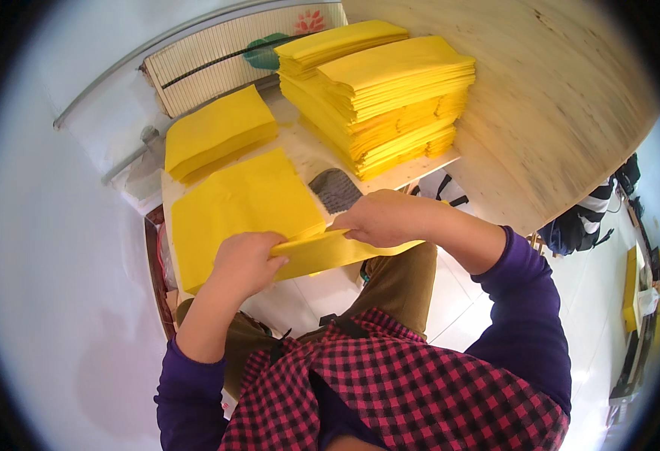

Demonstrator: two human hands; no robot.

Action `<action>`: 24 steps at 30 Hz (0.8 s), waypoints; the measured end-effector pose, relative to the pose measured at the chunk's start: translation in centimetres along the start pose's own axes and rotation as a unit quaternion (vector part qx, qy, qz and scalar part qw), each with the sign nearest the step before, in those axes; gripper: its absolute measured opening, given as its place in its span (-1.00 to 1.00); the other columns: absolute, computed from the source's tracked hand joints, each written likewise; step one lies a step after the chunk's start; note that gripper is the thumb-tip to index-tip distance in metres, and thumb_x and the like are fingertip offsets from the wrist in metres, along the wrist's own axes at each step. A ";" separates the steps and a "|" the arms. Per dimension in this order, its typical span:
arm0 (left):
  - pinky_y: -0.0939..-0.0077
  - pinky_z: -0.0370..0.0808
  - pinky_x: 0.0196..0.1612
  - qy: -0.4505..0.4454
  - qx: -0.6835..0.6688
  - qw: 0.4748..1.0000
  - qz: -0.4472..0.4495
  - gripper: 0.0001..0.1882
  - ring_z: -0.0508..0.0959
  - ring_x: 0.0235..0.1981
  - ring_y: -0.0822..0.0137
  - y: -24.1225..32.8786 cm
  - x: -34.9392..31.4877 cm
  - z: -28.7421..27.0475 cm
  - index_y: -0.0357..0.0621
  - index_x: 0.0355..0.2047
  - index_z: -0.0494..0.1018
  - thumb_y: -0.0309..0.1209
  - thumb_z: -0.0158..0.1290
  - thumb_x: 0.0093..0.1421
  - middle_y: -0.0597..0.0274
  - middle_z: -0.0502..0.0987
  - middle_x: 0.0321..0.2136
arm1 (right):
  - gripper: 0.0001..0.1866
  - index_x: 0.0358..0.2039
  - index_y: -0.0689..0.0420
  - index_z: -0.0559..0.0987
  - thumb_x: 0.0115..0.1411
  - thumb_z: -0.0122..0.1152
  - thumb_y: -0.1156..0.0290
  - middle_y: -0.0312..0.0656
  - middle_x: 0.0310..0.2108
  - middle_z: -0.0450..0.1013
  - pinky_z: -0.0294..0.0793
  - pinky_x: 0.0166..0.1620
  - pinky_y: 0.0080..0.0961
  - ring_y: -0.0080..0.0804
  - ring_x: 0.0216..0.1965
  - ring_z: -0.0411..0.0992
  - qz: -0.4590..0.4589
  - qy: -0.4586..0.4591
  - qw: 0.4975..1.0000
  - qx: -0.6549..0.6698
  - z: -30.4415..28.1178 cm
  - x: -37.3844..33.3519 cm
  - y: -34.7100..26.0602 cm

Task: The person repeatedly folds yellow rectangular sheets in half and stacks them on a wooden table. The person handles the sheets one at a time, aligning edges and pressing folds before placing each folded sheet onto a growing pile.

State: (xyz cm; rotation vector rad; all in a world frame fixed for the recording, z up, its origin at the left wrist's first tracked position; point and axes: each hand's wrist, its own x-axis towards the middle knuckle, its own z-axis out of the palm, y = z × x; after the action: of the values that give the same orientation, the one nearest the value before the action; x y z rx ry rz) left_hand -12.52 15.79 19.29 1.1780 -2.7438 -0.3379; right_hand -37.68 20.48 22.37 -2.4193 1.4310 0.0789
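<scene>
A yellow sheet (330, 258) hangs over the table's near edge; whether it is paper or cloth I cannot tell. My left hand (243, 263) is closed on its upper edge, fingers on top and thumb toward me. Farther right, my right hand (382, 218) pinches the same sheet, its fingertips partly hidden. Directly behind my hands lies a flat pile of yellow sheets (236, 199). At that pile's right, next to my right hand, a dark grey textured pad (335, 189) rests on the table.
Another low yellow pile (221, 128) lies at the back left. Tall stacks of folded yellow sheets (409, 75) stand at the back right of the pale table (412, 171). A wooden panel (540, 98) rises to the right. My knees are below the near edge.
</scene>
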 end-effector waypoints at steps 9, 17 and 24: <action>0.28 0.47 -0.34 0.019 -0.036 0.999 -0.014 -0.84 0.55 -0.41 0.00 -0.4 -1.7 -1.5 -0.14 -0.38 0.59 -0.40 0.17 0.00 0.00 0.55 -0.50 | -0.65 -0.01 0.04 0.49 0.16 0.10 0.40 -0.05 -0.26 0.52 0.42 -0.19 -0.22 -0.02 -0.23 0.47 -0.028 0.031 0.999 -0.026 -1.3 -3.5 0.9; 0.32 0.47 -0.37 0.094 0.012 0.995 -0.008 -0.86 0.55 -0.45 0.01 0.5 -2.0 -5.4 -0.16 -0.41 0.58 -0.47 0.18 -0.03 0.04 0.56 -0.50 | -0.78 -0.32 0.09 0.60 0.00 0.07 0.51 -0.04 -0.42 0.52 0.42 -0.25 -0.23 -0.07 -0.29 0.49 0.093 0.081 0.992 0.022 -3.5 -6.8 3.2; 0.47 0.46 -0.31 0.204 -0.011 0.979 0.017 -0.83 0.58 -0.43 0.18 0.7 0.4 -9.8 -0.26 -0.31 0.55 -0.52 0.13 0.05 0.00 0.58 -0.44 | -0.81 -0.26 0.13 0.60 0.06 0.17 0.52 -0.06 -0.37 0.52 0.46 -0.30 -0.37 -0.12 -0.38 0.48 0.052 0.304 0.948 -0.083 -8.8 -10.1 4.9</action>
State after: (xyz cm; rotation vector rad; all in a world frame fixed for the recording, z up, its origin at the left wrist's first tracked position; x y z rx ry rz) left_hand -11.21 14.45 28.97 1.0556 -2.3937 -0.1060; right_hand -47.89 24.18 31.57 -2.6295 1.8666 -0.5981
